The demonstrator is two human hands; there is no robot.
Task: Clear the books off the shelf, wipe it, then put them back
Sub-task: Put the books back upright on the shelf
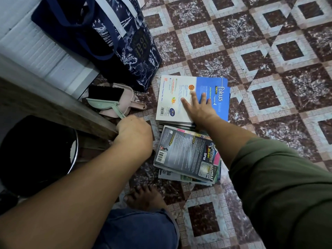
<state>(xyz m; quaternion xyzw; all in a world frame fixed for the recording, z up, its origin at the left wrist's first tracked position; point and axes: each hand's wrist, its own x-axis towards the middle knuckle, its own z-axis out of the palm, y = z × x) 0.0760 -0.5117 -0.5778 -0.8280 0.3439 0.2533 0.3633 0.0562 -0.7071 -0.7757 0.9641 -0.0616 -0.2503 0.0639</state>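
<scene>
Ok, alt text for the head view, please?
Looking down, the right hand lies flat on a blue "fokus" book topping a floor stack, while the left hand grips a green brush's handle above a pink dustpan. A second book stack lies nearer.

Brown-and-white patterned floor (251, 51), wooden furniture edge (53, 103) (left), white wall (27, 42), dim light

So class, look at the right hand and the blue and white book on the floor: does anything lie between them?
No. The right hand rests flat, fingers spread, directly on the blue and white book, which tops the far stack. Nothing visible lies between them.
</scene>
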